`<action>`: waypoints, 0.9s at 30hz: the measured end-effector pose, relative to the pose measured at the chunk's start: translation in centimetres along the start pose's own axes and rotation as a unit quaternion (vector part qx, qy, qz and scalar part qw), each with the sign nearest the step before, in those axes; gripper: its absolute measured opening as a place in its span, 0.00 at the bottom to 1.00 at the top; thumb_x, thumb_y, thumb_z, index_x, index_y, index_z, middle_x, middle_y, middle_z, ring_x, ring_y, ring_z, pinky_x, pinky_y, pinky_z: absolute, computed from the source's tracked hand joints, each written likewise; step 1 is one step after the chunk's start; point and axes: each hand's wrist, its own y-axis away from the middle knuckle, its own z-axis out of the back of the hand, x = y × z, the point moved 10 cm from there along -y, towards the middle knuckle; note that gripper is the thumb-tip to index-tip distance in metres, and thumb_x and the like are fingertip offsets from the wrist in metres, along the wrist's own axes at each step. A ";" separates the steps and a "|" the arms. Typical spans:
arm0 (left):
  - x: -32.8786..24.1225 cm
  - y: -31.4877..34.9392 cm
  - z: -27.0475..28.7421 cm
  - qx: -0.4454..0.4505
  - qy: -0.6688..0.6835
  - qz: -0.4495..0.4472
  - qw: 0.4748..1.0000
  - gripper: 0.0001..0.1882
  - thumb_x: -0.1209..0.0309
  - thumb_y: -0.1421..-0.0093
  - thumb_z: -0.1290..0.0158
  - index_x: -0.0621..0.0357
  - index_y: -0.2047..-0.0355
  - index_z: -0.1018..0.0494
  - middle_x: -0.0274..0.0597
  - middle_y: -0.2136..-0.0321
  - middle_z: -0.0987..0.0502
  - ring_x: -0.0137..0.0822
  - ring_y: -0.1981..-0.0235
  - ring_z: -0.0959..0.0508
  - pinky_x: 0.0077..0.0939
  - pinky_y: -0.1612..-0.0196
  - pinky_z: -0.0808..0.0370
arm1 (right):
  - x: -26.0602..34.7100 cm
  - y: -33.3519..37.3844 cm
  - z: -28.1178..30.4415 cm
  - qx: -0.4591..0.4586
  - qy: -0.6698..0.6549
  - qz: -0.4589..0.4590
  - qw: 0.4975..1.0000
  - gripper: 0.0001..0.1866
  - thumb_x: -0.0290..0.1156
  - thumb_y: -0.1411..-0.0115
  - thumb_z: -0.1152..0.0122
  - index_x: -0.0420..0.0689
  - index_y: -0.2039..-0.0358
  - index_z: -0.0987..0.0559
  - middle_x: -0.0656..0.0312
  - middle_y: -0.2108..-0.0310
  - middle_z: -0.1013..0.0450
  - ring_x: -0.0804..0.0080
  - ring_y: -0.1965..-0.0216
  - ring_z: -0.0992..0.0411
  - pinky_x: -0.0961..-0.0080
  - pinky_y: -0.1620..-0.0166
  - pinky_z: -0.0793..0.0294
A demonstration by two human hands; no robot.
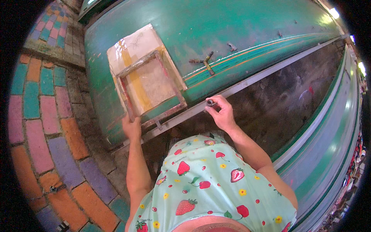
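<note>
The right hand's (pixel 223 113) fingers pinch a small dark cylindrical piece (pixel 210 103) beside the metal rail (pixel 257 77). At left, the left hand's (pixel 132 127) fingers grip the near left corner of a worn rectangular frame (pixel 137 65), tilted across a taped cardboard sheet (pixel 133 40) on the green desk (pixel 201 29). Farther right on the desk sits a three-armed brass-coloured fitting (pixel 207 62); multicoloured paving (pixel 36 145) spreads far left.

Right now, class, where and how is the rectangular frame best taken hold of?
The frame is probably best gripped by its left and right side bars, coming from the person's side: both look slim enough to wrap, and the open middle leaves finger room. The left hand grips the near left corner.
</note>
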 end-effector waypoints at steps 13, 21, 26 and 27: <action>-0.2 -0.1 0.3 -0.008 -0.011 -0.018 1.000 0.26 0.55 0.40 0.31 0.52 0.45 0.17 0.52 0.54 0.21 0.53 0.51 0.19 0.51 0.45 0.21 | 3.8 -0.2 -9.6 0.082 0.030 0.051 0.995 0.22 0.17 0.34 0.29 0.42 0.40 0.17 0.58 0.48 0.14 0.67 0.55 0.16 0.70 0.48 0.15; -13.0 2.6 13.3 -0.074 0.219 -0.410 0.882 0.13 0.77 0.38 0.31 0.58 0.52 0.13 0.43 0.65 0.15 0.41 0.65 0.17 0.37 0.54 0.21 | 4.5 3.3 -16.7 0.036 0.022 0.036 0.998 0.19 0.15 0.32 0.34 0.43 0.42 0.17 0.63 0.48 0.16 0.75 0.58 0.21 0.74 0.52 0.20; -24.7 13.0 24.6 0.124 0.315 -0.731 0.593 0.06 0.69 0.42 0.35 0.52 0.64 0.15 0.35 0.76 0.22 0.41 0.76 0.22 0.41 0.70 0.28 | 1.5 3.6 -20.4 0.096 -0.086 -0.137 0.982 0.18 0.17 0.29 0.33 0.44 0.41 0.17 0.65 0.49 0.17 0.80 0.55 0.21 0.75 0.52 0.19; -25.7 14.6 26.9 0.137 0.359 -0.748 0.542 0.06 0.69 0.42 0.35 0.53 0.64 0.15 0.35 0.76 0.22 0.41 0.76 0.22 0.40 0.70 0.28 | 1.8 4.4 -20.1 0.052 -0.027 -0.130 0.990 0.19 0.16 0.28 0.35 0.44 0.39 0.18 0.63 0.46 0.17 0.79 0.52 0.20 0.75 0.50 0.18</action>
